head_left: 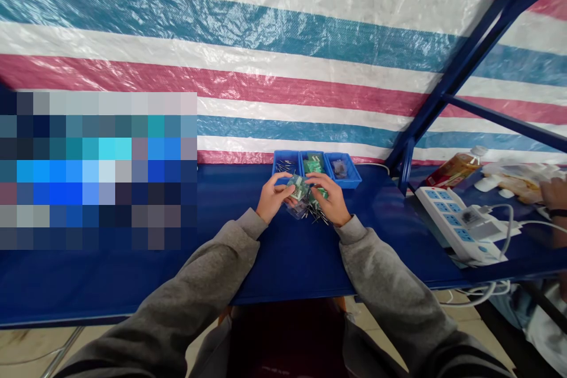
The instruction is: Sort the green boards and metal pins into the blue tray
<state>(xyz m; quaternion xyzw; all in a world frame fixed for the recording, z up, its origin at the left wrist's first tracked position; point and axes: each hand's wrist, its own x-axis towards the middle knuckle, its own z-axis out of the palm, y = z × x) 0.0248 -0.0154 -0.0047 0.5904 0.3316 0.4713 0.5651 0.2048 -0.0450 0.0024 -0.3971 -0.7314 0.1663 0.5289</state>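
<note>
My left hand pinches the left side of a small clear bag with green and white contents. At the bag's right side is my right hand, its fingers bent round the upper edge. Under and between the hands lie a pile of dark thin pieces and another clear packet. Just behind stand three joined blue bins: the left bin holds dark thin pieces, the middle bin green packets, the right bin a clear packet with dark contents.
A white power strip with plugs and cables lies on the right of the blue table. Behind it are a bottle and plastic bags. Another person's hand shows at the right edge. Blurred blocks cover the left.
</note>
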